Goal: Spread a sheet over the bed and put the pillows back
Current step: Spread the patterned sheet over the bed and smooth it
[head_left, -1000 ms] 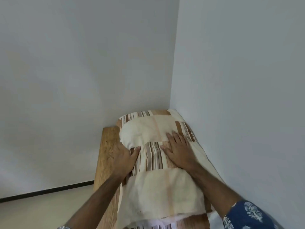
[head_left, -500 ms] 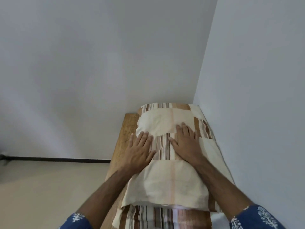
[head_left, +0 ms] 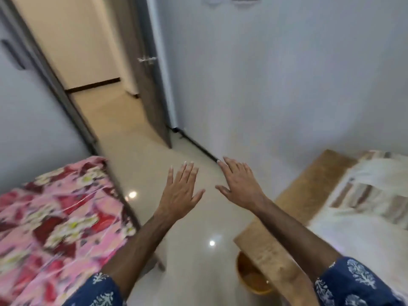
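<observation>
Both hands lifted off the cream brown-striped fabric pillow (head_left: pixel 373 193), now far right; left hand (head_left: pixel 180 192) and right hand (head_left: pixel 239 187) spread, empty, mid-frame. Pillow likely placed.

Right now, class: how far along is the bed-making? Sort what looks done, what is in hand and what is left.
Done: the striped pillow lies on the wooden bed at right.
In hand: nothing; the left hand and right hand hang open and empty over the floor.
Left: unclear. The floral sheet covers the other bed; any other pillows are out of view.
</observation>
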### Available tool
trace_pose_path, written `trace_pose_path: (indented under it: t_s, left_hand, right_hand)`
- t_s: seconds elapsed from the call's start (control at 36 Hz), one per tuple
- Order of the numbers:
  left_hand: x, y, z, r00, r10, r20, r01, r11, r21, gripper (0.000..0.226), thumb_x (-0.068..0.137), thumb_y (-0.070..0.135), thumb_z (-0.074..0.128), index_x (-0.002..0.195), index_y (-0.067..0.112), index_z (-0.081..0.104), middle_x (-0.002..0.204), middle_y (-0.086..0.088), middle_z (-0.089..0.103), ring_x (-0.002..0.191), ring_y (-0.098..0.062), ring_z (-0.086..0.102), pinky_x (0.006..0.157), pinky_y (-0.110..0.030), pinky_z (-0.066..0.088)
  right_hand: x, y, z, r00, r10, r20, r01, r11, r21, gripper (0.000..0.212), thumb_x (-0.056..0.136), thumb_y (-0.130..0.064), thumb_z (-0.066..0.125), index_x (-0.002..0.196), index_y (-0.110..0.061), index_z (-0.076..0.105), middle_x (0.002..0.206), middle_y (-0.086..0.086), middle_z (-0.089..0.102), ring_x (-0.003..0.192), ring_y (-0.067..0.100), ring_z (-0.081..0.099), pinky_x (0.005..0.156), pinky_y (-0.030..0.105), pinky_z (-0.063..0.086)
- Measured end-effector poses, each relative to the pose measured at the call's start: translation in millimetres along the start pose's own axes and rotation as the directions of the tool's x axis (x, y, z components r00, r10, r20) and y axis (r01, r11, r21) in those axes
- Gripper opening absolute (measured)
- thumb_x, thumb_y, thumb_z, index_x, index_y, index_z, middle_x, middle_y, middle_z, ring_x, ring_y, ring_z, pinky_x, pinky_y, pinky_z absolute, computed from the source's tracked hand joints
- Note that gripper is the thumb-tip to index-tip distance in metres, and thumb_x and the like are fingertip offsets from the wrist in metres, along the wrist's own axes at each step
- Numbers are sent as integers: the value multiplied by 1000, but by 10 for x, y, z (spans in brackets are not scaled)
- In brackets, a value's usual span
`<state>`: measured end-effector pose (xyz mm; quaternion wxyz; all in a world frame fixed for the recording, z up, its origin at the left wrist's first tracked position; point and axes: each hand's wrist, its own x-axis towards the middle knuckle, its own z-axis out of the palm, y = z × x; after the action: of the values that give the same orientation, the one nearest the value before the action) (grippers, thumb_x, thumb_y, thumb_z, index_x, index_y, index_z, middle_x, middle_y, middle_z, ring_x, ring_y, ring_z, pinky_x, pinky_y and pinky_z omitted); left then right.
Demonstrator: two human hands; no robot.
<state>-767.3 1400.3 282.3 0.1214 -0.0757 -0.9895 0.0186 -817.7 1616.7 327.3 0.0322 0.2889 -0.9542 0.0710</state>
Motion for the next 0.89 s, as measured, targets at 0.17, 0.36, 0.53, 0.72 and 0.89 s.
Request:
trace_pose_path:
  t_s: [0.17,0.36,0.53,0.72,0.89]
  left_hand:
    - [-1700,-1377,-372,942,-336,23,332,937,109,76,96,61,29,151,9,39,159,-13,37,149,-30,32,118,-62,26]
    - [-3673,-2383,-801,761,-648,21,631,748,207,84,93,68,27,155,12,33,163,-10,32,151,-29,28,120,-62,22]
    - [-5082,-2825,-1040,570,-820,-45,805,546,232,85,94,68,22,157,12,30,164,-10,29,153,-29,25,121,-60,20]
    - [-6456,-3234,-1226,285,-955,-78,942,264,207,80,95,67,29,157,17,26,165,-7,27,154,-26,20,121,-54,1]
    - [-7464,-3561,-1443,56,-991,-119,976,29,217,79,95,66,34,155,14,32,162,-9,33,152,-29,25,121,-60,12]
  right_hand:
    - [334,-2018,401,937,-344,65,343,939,19,82,95,-68,27,159,-18,20,168,9,19,153,32,21,123,54,18]
    - [265,-4183,812,745,-659,106,653,753,83,87,94,-73,20,163,-22,6,171,8,4,157,31,6,124,56,6]
    - [66,-5736,1043,539,-829,148,822,556,125,82,100,-63,38,163,-22,3,171,6,-2,157,28,1,125,55,2]
    - [-134,-7397,1340,295,-942,158,933,320,168,86,97,-71,34,162,-22,5,171,7,2,157,29,4,125,59,5]
    - [-308,-8781,1558,73,-985,156,972,105,210,89,95,-73,32,162,-20,7,170,8,5,157,30,8,125,60,7]
